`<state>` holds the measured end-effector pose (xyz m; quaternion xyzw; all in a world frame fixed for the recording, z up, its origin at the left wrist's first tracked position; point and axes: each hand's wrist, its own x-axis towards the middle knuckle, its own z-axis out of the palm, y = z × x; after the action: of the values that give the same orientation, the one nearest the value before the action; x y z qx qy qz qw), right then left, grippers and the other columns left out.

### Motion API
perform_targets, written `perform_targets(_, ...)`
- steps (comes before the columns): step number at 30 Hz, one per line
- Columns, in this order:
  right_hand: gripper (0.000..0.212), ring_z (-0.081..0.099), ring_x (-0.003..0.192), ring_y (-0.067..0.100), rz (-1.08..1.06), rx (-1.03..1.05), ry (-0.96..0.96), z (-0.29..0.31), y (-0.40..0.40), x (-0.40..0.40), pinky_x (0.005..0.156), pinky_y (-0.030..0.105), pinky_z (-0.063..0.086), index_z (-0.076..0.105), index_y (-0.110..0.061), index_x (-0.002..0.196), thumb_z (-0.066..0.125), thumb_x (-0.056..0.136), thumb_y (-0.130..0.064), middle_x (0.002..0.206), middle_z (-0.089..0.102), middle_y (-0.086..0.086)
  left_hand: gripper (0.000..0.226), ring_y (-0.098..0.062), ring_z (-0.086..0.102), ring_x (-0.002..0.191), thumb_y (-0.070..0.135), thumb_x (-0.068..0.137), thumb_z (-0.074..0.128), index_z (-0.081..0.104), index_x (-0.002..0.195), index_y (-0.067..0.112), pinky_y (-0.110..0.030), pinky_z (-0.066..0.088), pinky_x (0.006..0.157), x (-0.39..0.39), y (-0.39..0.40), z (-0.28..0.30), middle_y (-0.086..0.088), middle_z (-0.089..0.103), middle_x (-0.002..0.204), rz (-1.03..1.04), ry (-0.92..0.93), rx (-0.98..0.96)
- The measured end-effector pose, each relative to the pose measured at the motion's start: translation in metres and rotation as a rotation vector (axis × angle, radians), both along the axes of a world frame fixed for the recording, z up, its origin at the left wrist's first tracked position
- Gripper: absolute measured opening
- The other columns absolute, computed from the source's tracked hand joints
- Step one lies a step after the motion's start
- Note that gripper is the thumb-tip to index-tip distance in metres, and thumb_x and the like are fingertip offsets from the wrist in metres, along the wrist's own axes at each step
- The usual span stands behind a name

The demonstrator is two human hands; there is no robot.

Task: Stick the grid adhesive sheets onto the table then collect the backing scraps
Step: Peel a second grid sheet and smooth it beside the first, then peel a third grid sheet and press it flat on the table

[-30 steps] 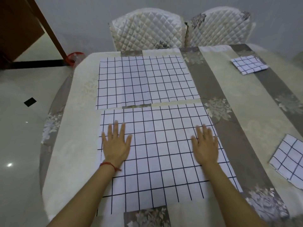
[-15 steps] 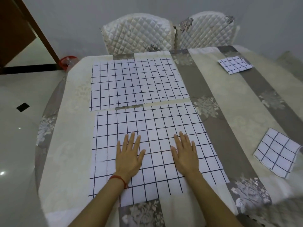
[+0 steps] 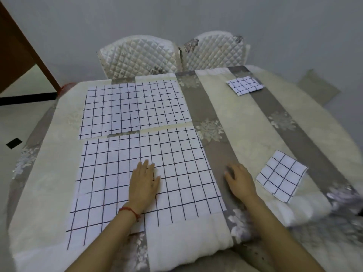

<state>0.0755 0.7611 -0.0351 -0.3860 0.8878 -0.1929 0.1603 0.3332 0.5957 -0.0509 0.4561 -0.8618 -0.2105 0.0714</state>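
Note:
Two large white sheets with a black grid lie flat on the cloth-covered table (image 3: 231, 107): a far sheet (image 3: 135, 108) and a near sheet (image 3: 176, 154) just below it. My left hand (image 3: 144, 185) presses flat on the middle of the near sheet, fingers straight. My right hand (image 3: 238, 180) is off the sheet's right edge, over the grey stripe of the cloth, fingers relaxed and holding nothing. A small folded grid piece (image 3: 281, 175) lies just right of my right hand. Another small grid piece (image 3: 244, 85) lies at the far right of the table.
Two quilted white chairs (image 3: 141, 55) stand against the table's far edge. The table's near edge drops off close to my forearms. A brown wooden door (image 3: 17, 48) and tiled floor are at the left.
My right hand has slid right, off the near sheet onto the bare cloth toward the small grid piece. My left hand has moved right to the sheet's middle.

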Motion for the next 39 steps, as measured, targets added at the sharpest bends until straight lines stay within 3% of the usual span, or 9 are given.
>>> perform_targets(6, 0.036, 0.043, 0.126, 0.032, -0.203, -0.1, -0.063, 0.026, 0.083, -0.116, 0.1, 0.041, 0.036, 0.051, -0.009, 0.127, 0.049, 0.093, -0.02, 0.137, 0.048, 0.015, 0.042, -0.031, 0.038, 0.132, 0.023, 0.089, 0.054, 0.05, 0.127, 0.005, -0.042, 0.034, 0.106, -0.121, 0.087, 0.027, -0.017, 0.045, 0.139, -0.072, 0.096, -0.026)
perform_targets(11, 0.037, 0.048, 0.12, 0.035, -0.228, -0.06, -0.089, 0.027, 0.125, -0.179, 0.097, 0.039, 0.041, 0.051, -0.011, 0.129, 0.047, 0.093, -0.022, 0.135, 0.05, 0.015, 0.034, -0.028, 0.052, 0.112, 0.026, 0.091, 0.048, 0.052, 0.12, 0.009, -0.037, 0.044, 0.094, -0.195, 0.153, 0.025, -0.011, 0.055, 0.125, -0.108, 0.079, 0.03)
perform_targets(13, 0.039, 0.047, 0.121, 0.036, -0.208, -0.026, -0.085, 0.022, 0.129, -0.197, 0.098, 0.042, 0.042, 0.049, -0.009, 0.13, 0.045, 0.094, -0.023, 0.134, 0.05, 0.017, 0.03, -0.025, 0.053, 0.105, 0.027, 0.092, 0.046, 0.053, 0.116, 0.011, -0.031, 0.042, 0.088, -0.222, 0.171, 0.02, -0.009, 0.057, 0.12, -0.127, 0.077, 0.088)
perform_targets(18, 0.046, 0.043, 0.125, 0.036, -0.226, 0.024, -0.07, 0.003, 0.123, -0.224, 0.102, 0.043, 0.039, 0.043, -0.007, 0.135, 0.049, 0.093, -0.025, 0.136, 0.047, 0.018, 0.031, -0.024, 0.048, 0.109, 0.025, 0.092, 0.045, 0.05, 0.119, 0.011, -0.027, 0.034, 0.088, -0.272, 0.189, 0.008, -0.008, 0.051, 0.122, -0.165, 0.072, 0.171)
perform_targets(22, 0.031, 0.051, 0.113, 0.035, -0.269, -0.031, -0.064, -0.011, 0.118, -0.224, 0.094, 0.04, 0.043, 0.059, -0.007, 0.116, 0.058, 0.089, -0.021, 0.12, 0.058, 0.018, 0.031, -0.026, 0.048, 0.109, 0.025, 0.089, 0.045, 0.054, 0.115, 0.011, -0.034, 0.038, 0.093, -0.288, 0.194, -0.001, -0.009, 0.052, 0.119, -0.118, 0.007, 0.14)
perform_targets(26, 0.018, 0.057, 0.098, 0.031, -0.226, -0.185, -0.116, -0.004, 0.112, -0.221, 0.079, 0.034, 0.043, 0.065, -0.005, 0.099, 0.059, 0.088, -0.018, 0.105, 0.063, 0.015, 0.039, -0.028, 0.045, 0.117, 0.025, 0.091, 0.049, 0.047, 0.126, 0.009, -0.037, 0.037, 0.099, -0.295, 0.192, 0.003, -0.012, 0.049, 0.126, -0.085, 0.097, 0.159)
perform_targets(30, 0.017, 0.061, 0.086, 0.028, -0.069, -0.323, -0.138, 0.032, 0.106, -0.214, 0.065, 0.028, 0.037, 0.066, -0.007, 0.092, 0.058, 0.089, -0.021, 0.095, 0.068, 0.011, 0.044, -0.026, 0.039, 0.127, 0.025, 0.091, 0.051, 0.045, 0.131, 0.01, -0.036, 0.034, 0.106, -0.306, 0.188, 0.029, -0.01, 0.045, 0.136, -0.124, 0.229, 0.048)
perform_targets(35, 0.017, 0.064, 0.089, 0.028, 0.084, -0.495, -0.077, 0.092, 0.103, -0.195, 0.078, 0.035, 0.048, 0.072, -0.009, 0.098, 0.062, 0.087, -0.017, 0.096, 0.072, 0.011, 0.039, -0.029, 0.044, 0.126, 0.016, 0.087, 0.059, 0.053, 0.125, 0.01, -0.044, 0.038, 0.105, -0.316, 0.182, 0.087, -0.012, 0.05, 0.134, -0.265, 0.421, -0.141)
perform_targets(39, 0.016, 0.062, 0.09, 0.024, 0.179, -0.545, 0.027, 0.132, 0.108, -0.184, 0.077, 0.034, 0.047, 0.073, -0.014, 0.098, 0.063, 0.085, -0.016, 0.094, 0.072, 0.008, 0.038, -0.03, 0.049, 0.123, 0.013, 0.081, 0.066, 0.058, 0.118, 0.01, -0.045, 0.04, 0.1, -0.311, 0.183, 0.124, -0.01, 0.057, 0.128, -0.288, 0.521, -0.318)
